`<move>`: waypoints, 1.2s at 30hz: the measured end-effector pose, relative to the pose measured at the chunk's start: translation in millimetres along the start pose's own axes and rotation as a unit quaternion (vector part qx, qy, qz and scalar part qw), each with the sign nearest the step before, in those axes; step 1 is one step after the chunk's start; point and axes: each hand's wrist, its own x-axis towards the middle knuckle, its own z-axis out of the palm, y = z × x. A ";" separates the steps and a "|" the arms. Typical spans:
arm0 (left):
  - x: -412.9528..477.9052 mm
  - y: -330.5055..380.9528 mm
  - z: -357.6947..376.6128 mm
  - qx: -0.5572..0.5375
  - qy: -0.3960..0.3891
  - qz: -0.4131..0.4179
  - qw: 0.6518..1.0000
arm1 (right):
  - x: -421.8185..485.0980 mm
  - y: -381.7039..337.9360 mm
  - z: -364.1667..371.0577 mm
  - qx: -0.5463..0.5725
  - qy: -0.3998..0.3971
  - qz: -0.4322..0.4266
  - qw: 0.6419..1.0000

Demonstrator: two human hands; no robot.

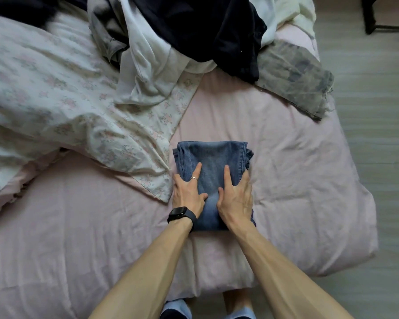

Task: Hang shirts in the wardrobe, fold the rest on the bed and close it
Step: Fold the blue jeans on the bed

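Far out to the left of the left hand, a white floral cover [55, 93] lies rumpled across the bed [78, 226], and one corner of it ends just beside that hand. The bed is spread with a pale pink sheet.

The left hand [187, 192] rests palm down on the near left part of a folded pair of blue jeans [213, 155]. Its forefinger is straight on the denim, its thumb lies flat toward the middle, and its outer fingers bend down over the left edge. It wears a ring [194, 178] on the forefinger and a black smartwatch [179, 213] on the wrist.

The jeans sit as a compact rectangle on the pink sheet, under and just beyond both hands.

The right hand [236, 199] mirrors the left on the near right part of the jeans, forefinger and thumb flat on top and outer fingers draped over the right edge. Neither hand lifts the denim; whether the draped fingers grip it I cannot tell.

Well beyond the hands lies a heap of unfolded clothes: a white garment [145, 56], then a dark navy garment [205, 31] partly over it. Beyond and to the right of the right hand, a faded grey garment [293, 74] stretches toward the bed's edge. Farther right is the pale plank floor [378, 111].
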 end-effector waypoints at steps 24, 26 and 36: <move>-275.8 29.2 -398.9 -0.070 0.518 -0.082 0.849 | -146.9 -309.6 -336.5 0.180 0.162 -0.552 0.798; -330.8 16.4 -408.7 -0.069 0.566 -0.109 0.814 | -187.3 -328.0 -345.0 0.204 0.138 -0.612 0.751; -619.5 -45.7 -368.4 -0.026 0.725 -0.325 0.607 | -454.5 -346.4 -342.1 0.273 -0.050 -0.782 0.558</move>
